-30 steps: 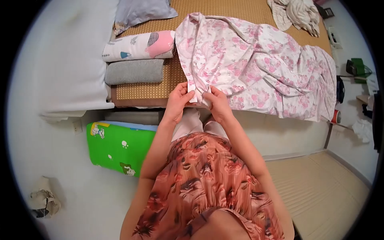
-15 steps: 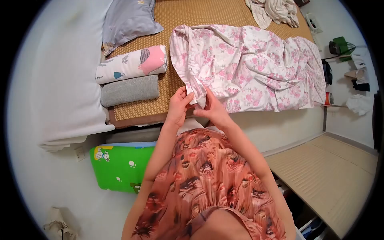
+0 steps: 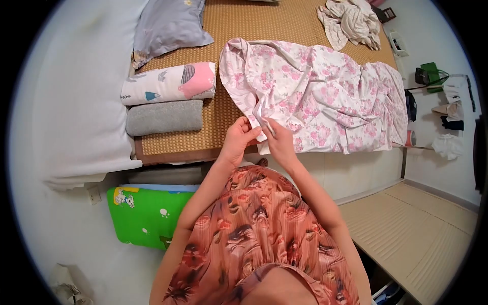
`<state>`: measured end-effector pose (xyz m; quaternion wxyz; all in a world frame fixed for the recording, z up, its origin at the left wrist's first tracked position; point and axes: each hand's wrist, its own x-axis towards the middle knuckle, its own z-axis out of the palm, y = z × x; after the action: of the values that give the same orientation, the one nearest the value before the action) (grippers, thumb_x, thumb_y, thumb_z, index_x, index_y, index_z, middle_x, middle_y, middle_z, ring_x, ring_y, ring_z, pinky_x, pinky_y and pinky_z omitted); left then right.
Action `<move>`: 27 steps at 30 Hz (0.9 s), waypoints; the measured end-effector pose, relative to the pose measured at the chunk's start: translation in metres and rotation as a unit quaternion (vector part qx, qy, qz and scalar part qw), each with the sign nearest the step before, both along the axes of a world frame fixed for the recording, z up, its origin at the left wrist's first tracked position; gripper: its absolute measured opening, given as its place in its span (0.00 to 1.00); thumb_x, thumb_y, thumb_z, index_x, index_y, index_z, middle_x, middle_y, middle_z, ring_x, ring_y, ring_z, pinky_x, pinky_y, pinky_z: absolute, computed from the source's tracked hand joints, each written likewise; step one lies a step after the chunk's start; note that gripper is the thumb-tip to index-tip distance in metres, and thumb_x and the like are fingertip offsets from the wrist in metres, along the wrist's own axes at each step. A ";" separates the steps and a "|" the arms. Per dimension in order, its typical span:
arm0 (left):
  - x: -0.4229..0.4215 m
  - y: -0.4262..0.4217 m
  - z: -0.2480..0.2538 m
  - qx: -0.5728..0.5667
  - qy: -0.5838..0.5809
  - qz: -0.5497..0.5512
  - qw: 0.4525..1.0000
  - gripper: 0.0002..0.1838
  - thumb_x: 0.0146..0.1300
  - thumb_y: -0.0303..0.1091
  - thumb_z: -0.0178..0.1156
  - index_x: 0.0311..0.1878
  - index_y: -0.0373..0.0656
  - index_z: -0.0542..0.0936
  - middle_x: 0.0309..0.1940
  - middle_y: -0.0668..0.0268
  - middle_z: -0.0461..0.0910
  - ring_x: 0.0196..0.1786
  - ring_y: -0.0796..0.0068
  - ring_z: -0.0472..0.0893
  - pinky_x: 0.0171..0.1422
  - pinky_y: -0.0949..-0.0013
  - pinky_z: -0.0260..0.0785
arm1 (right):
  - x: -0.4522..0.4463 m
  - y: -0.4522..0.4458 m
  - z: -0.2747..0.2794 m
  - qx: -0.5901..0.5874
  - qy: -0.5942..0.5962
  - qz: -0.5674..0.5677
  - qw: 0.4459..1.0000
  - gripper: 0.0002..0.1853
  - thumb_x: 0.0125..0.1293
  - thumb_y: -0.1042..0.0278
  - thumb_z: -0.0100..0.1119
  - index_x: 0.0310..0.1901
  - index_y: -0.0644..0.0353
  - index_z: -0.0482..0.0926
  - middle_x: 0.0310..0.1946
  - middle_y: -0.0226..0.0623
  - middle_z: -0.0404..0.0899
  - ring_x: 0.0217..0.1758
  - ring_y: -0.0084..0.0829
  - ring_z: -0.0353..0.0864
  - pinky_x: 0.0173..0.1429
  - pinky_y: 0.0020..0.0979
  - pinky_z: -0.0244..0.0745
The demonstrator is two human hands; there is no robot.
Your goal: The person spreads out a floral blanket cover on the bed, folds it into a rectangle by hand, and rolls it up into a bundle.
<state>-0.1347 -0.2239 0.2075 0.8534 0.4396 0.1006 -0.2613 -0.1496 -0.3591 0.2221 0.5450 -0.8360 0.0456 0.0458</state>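
Note:
A white sheet or cover with pink flowers (image 3: pixel 325 96) lies wrinkled across the bed, its near edge hanging over the side. My left hand (image 3: pixel 239 141) pinches the near left corner of this floral cloth between thumb and fingers. Just to the right, my right hand (image 3: pixel 279 141) grips the same cloth a short way along its edge. A small fold stands up between the two hands. Some fingertips are hidden behind the cloth.
Left of the cloth lie a rolled patterned blanket (image 3: pixel 170 84), a grey roll (image 3: pixel 165 118) and a grey pillow (image 3: pixel 170 28) on the woven mat (image 3: pixel 244 20). A crumpled beige cloth (image 3: pixel 351 23) lies at the far right. A green padded item (image 3: pixel 145 213) stands below the bed.
Both hands have shifted slightly right with the cloth's corner. The fold between them has narrowed, and the whole view has tilted a little.

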 end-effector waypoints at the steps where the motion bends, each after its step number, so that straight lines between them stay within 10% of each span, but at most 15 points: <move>1: 0.000 -0.002 0.005 -0.002 0.004 0.011 1.000 0.16 0.59 0.27 0.57 0.50 0.39 0.68 0.40 0.69 0.77 0.39 0.83 0.77 0.40 0.79 0.73 | -0.002 0.003 0.004 -0.020 -0.041 -0.009 0.999 0.15 0.65 0.69 0.48 0.50 0.68 0.72 0.29 0.36 0.79 0.30 0.21 0.73 0.36 0.25 0.70; 4: 0.002 -0.003 0.014 0.001 0.013 -0.029 0.999 0.16 0.59 0.27 0.57 0.50 0.39 0.69 0.40 0.68 0.77 0.38 0.82 0.77 0.40 0.79 0.73 | 0.002 -0.001 -0.008 0.180 0.006 -0.072 0.981 0.16 0.68 0.66 0.44 0.50 0.67 0.72 0.29 0.34 0.78 0.31 0.22 0.73 0.37 0.25 0.69; 11: 0.014 -0.005 0.011 0.002 0.018 -0.066 0.998 0.14 0.60 0.28 0.55 0.48 0.37 0.71 0.40 0.66 0.77 0.39 0.80 0.78 0.42 0.77 0.72 | 0.004 -0.005 0.001 0.177 -0.055 0.021 0.982 0.18 0.66 0.64 0.48 0.54 0.64 0.70 0.39 0.39 0.78 0.39 0.25 0.75 0.43 0.25 0.70; 18: 0.052 0.011 -0.004 0.017 0.114 -0.205 0.972 0.15 0.65 0.39 0.50 0.46 0.37 0.74 0.40 0.64 0.78 0.41 0.75 0.79 0.46 0.76 0.72 | 0.006 -0.025 0.027 -0.088 0.016 0.045 0.995 0.23 0.52 0.77 0.58 0.53 0.57 0.73 0.37 0.44 0.79 0.41 0.41 0.79 0.45 0.31 0.72; 27: 0.229 0.001 -0.166 -0.071 0.233 0.021 0.970 0.18 0.64 0.34 0.46 0.54 0.32 0.68 0.51 0.53 0.73 0.51 0.60 0.75 0.57 0.57 0.68 | -0.020 -0.061 0.094 0.124 0.064 0.063 0.988 0.14 0.49 0.81 0.51 0.37 0.62 0.82 0.30 0.39 0.81 0.31 0.29 0.80 0.36 0.22 0.71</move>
<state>0.0939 -0.2230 0.0419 0.8406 0.3032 0.2868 -0.3453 -0.1694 -0.4198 0.3162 0.6365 -0.7584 0.0212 0.1388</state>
